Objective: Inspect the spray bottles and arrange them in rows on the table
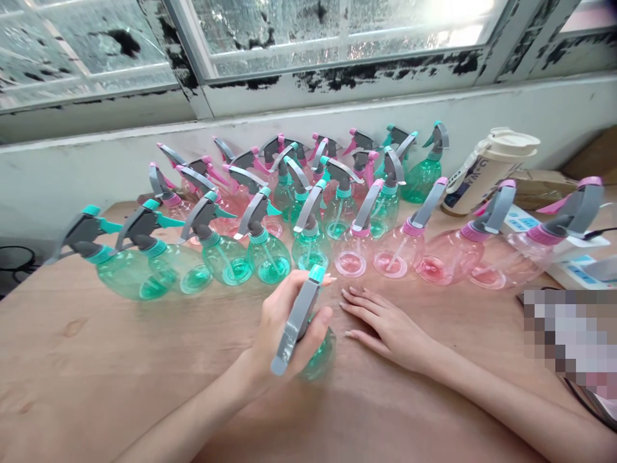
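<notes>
My left hand (282, 321) is closed around the neck of a green spray bottle (322, 360), just in front of the rows. That bottle has a grey trigger head with a teal nozzle tip, and my fingers hide its collar. To its right, my right hand (385, 325) lies palm down on the wooden table (144, 379), fingers stretched out and holding nothing. Beyond both hands stands a front row of similar bottles, among them a green spray bottle (270, 257) on the left side and a pink spray bottle (448, 260) on the right.
Several more green and pink spray bottles crowd behind the front row, near the wall (58, 173). At the back right stand a white-lidded cup (486, 167) and a cardboard box (540, 188). A white power strip (573, 257) lies at the right, near a blurred-out object (573, 341).
</notes>
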A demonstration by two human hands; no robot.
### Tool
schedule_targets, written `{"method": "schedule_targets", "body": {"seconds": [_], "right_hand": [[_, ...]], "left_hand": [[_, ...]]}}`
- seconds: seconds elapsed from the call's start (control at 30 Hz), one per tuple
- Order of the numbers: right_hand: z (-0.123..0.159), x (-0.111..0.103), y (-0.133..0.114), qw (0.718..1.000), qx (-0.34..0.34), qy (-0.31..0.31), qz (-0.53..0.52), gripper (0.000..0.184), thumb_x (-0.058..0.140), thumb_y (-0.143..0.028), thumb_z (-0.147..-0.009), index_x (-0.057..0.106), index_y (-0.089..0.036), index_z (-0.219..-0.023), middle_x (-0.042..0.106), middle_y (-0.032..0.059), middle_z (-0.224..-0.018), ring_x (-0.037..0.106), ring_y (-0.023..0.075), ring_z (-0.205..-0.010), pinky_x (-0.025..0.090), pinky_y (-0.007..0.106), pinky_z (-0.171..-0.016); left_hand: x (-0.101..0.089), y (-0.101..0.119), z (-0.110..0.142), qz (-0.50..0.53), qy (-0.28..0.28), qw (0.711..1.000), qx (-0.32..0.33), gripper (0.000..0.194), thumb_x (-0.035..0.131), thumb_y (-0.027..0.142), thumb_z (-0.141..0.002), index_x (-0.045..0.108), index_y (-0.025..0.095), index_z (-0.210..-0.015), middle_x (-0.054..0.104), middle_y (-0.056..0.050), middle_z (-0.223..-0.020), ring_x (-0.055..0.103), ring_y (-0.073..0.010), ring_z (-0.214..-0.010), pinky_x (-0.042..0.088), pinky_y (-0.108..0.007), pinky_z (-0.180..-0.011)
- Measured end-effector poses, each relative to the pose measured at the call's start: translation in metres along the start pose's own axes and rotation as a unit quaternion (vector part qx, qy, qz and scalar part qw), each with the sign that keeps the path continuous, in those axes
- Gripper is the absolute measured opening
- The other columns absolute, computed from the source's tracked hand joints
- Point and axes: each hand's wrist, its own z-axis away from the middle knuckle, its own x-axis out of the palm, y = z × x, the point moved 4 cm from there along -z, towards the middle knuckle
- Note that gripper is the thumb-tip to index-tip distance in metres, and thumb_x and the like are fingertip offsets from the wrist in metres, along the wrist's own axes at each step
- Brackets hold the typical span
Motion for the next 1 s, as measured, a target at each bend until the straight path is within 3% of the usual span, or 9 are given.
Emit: {"method": "schedule_targets", "body": {"seconds": [0.17,0.4,0.67,1.0], "right_hand": [[-0.0002,-0.0007,-0.0007,1.0,0.002,-0.004,0.002,0.043,0.054,-0.033,-0.097,0.054,-0.019,-0.137,0.056,0.0136,-0.143,0.046,0.0288,-0.137,0.041,0.053,-0.113],[-0.0007,-0.0007,-0.0009,1.0,0.001,-0.011,0.011,0.043,0.052,-0.034,-0.097,0.055,-0.016,-0.136,0.055,0.0148,-0.144,0.046,0.0297,-0.137,0.042,0.055,-0.112],[-0.0007,-0.001,-0.0006,1.0,0.001,0.004,-0.001,0.043,0.056,-0.032,-0.096,0.055,-0.02,-0.137,0.057,0.0134,-0.143,0.048,0.0291,-0.136,0.042,0.054,-0.112],[-0.0009,-0.0015,-0.0005,1.0,0.001,0.006,-0.005,0.044,0.056,-0.032,-0.095,0.054,-0.021,-0.138,0.058,0.0134,-0.142,0.049,0.0293,-0.135,0.042,0.054,-0.112]], "left_hand": [[0.0031,-0.0054,0.0098,0.015,0.044,0.999,-0.016,0.033,0.054,0.021,-0.092,0.051,0.022,-0.124,0.06,-0.011,-0.123,0.06,-0.0259,-0.115,0.054,-0.042,-0.093],[0.0072,-0.0084,0.0105,0.035,0.018,0.999,0.018,0.039,0.054,0.018,-0.091,0.05,0.023,-0.129,0.062,-0.01,-0.119,0.061,-0.0253,-0.115,0.056,-0.041,-0.094],[0.0054,-0.0031,0.0071,0.018,0.008,1.0,0.0,0.033,0.055,0.02,-0.089,0.056,0.019,-0.121,0.066,-0.01,-0.112,0.067,-0.0219,-0.096,0.057,-0.037,-0.086],[0.0043,0.0007,0.0051,0.005,0.005,1.0,-0.019,0.03,0.054,0.022,-0.089,0.057,0.019,-0.118,0.067,-0.01,-0.11,0.068,-0.0208,-0.089,0.058,-0.036,-0.081]]}}
